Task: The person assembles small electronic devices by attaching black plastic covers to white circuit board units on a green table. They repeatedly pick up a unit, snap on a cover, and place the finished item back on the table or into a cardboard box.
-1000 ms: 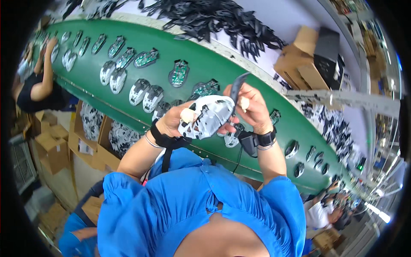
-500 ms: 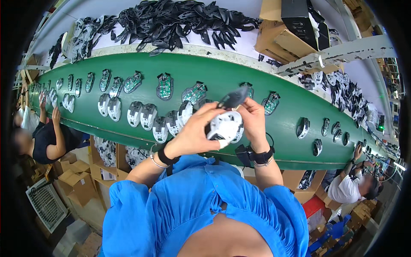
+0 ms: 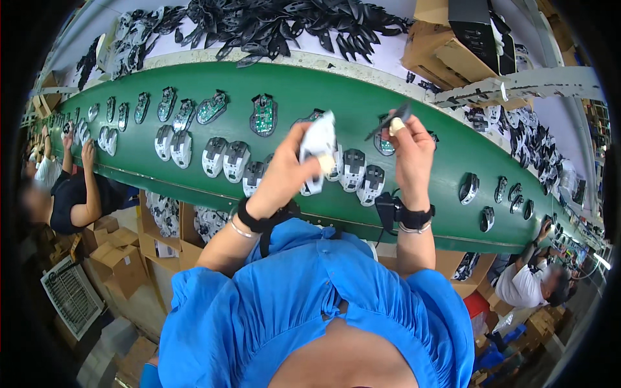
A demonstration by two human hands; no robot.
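My left hand [image 3: 284, 173] is clenched around a white moulded plastic mouse shell [image 3: 319, 143], raised over the long green conveyor belt [image 3: 453, 155]. At its 3 o'clock, my right hand [image 3: 412, 150] pinches a thin dark plastic strip [image 3: 390, 120] between fingertips. I note white and black mouse housings [image 3: 362, 176] resting on the belt just beside both hands.
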